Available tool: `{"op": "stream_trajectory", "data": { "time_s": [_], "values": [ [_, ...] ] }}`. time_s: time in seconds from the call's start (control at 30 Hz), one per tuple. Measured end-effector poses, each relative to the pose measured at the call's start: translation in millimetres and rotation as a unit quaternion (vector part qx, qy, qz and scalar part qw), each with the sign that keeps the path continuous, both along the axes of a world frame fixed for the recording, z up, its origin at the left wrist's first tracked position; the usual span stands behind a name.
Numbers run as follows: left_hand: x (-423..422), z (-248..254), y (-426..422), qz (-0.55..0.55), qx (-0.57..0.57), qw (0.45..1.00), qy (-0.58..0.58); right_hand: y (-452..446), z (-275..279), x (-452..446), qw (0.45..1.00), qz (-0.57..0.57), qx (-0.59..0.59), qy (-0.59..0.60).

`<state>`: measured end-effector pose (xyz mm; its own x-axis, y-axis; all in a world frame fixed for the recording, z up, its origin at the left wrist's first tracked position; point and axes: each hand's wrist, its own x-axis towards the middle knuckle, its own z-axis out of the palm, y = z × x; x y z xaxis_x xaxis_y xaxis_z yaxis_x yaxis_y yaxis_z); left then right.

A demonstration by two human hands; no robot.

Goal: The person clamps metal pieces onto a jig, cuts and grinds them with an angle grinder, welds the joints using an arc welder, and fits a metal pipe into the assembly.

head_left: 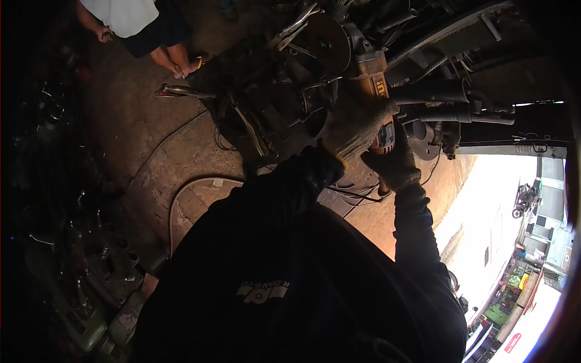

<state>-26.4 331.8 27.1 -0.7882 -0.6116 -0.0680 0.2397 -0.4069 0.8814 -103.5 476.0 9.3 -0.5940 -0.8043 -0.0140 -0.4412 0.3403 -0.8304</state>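
A yellow-orange angle grinder [376, 88] with dark lettering is in both my hands, its metal head pointing away from me. My gloved left hand [361, 132] is wrapped round the body. My right hand [394, 162], in a dark glove, is closed at the rear end of the grinder. Beside the head is a large round disc [330, 45], dark and partly in shadow. Under and left of the grinder stands a dark metal assembly [284, 109]. Locking pliers [295, 29] are at its far side, and another clamp-like tool [187, 91] sticks out to the left.
A person [136, 21] in a white shirt and dark shorts stands at the upper left. A hose [175, 206] curves across the dirty floor. Dark greenish machinery [91, 266] fills the lower left. Dark pipes [436, 91] lie to the right, near a bright doorway [484, 212].
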Motion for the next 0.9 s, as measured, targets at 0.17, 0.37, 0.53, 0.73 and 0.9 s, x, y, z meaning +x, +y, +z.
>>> {"op": "stream_trajectory", "data": {
  "time_s": [0.17, 0.37, 0.53, 0.73, 0.9],
  "values": [
    [2, 1, 23, -0.016, -0.070, 0.997, 0.008, 37, -8, 24, 0.995, -0.072, 0.043, -0.046],
    [10, 3, 51, -0.034, -0.120, 0.992, 0.015, 65, -43, 45, 0.994, -0.077, -0.043, -0.063],
    [32, -5, 74, 0.013, -0.291, 0.954, -0.077, 80, -76, 72, 0.967, -0.072, -0.162, -0.182],
    [58, -27, 103, 0.018, -0.329, 0.944, -0.002, 88, -112, 126, 0.899, -0.115, -0.260, -0.334],
    [86, -51, 108, -0.099, -0.348, 0.926, 0.105, 88, -135, 174, 0.783, -0.142, -0.450, -0.406]
  ]
}}
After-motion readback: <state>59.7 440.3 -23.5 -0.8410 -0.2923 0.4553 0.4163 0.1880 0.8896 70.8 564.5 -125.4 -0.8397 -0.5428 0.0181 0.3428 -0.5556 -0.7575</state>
